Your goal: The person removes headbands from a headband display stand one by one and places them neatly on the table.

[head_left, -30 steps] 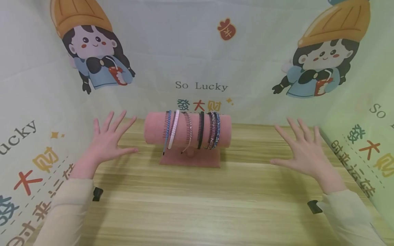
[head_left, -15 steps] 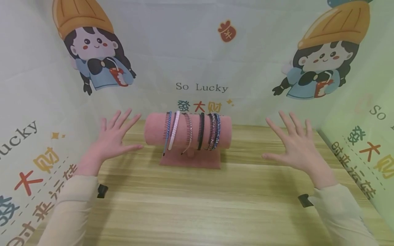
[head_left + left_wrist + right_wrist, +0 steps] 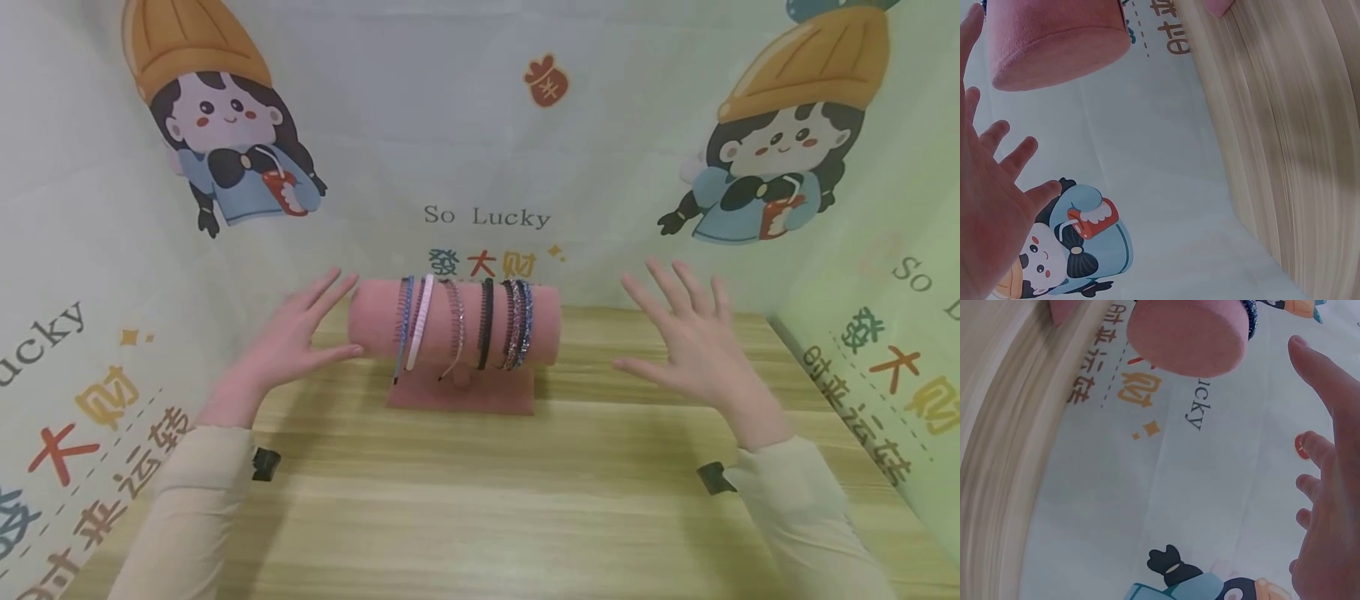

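A pink plush display roll (image 3: 375, 321) stands on its pink base (image 3: 459, 400), several toothed headbands over it. From left to right come a blue headband (image 3: 406, 325), a white headband (image 3: 422, 325), a thin sparkly headband (image 3: 458, 325), a black headband (image 3: 487, 323), a pinkish glitter headband (image 3: 513, 325) and a blue glitter headband (image 3: 527, 325). My left hand (image 3: 288, 342), fingers spread, is right at the roll's left end, its fingertips overlapping it in the head view. My right hand (image 3: 693, 350) is spread in the air, apart from the roll's right end. Both hands hold nothing.
The stand is on a wood-grain table (image 3: 480, 500) near its back edge. A printed cloth (image 3: 480, 125) with cartoon figures and lettering hangs behind and along both sides. Small black pieces (image 3: 266, 464) show at both sleeve cuffs.
Both hands have moved inward toward the roll, the left rightward to its end and the right leftward. The stand and headbands keep their places.
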`<state>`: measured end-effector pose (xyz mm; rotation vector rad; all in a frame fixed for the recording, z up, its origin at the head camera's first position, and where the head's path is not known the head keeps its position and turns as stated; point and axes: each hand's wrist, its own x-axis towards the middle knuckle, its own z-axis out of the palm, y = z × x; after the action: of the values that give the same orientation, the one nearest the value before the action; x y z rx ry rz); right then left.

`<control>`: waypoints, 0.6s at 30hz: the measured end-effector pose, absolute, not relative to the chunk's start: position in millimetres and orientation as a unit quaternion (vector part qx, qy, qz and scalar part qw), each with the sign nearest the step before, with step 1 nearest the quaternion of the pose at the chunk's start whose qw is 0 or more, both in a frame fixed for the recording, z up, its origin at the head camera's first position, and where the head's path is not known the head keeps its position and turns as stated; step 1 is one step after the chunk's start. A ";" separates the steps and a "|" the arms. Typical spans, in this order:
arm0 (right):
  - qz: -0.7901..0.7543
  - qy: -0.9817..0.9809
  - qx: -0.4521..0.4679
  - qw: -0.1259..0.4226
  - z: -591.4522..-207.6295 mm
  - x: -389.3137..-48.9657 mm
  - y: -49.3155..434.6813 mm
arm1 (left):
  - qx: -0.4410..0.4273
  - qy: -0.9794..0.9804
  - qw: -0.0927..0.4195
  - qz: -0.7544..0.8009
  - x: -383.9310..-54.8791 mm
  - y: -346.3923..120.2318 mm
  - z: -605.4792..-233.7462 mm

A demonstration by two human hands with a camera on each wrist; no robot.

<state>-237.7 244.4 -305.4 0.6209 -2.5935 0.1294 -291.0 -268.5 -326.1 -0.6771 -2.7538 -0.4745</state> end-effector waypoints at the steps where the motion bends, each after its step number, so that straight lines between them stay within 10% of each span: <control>1: 0.049 -0.943 0.229 0.236 -305.3 -238.5 242.6 | -0.232 -0.950 0.129 -0.165 -290.9 -267.2 -325.8; 18: 0.076 -0.924 0.262 0.268 -299.7 -251.7 216.1 | -0.230 -0.943 0.099 -0.220 -297.9 -256.0 -333.8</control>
<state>-251.7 216.1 -299.7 0.7077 -2.4932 0.2046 -297.9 -256.0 -333.8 -0.6793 -2.7885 -0.6495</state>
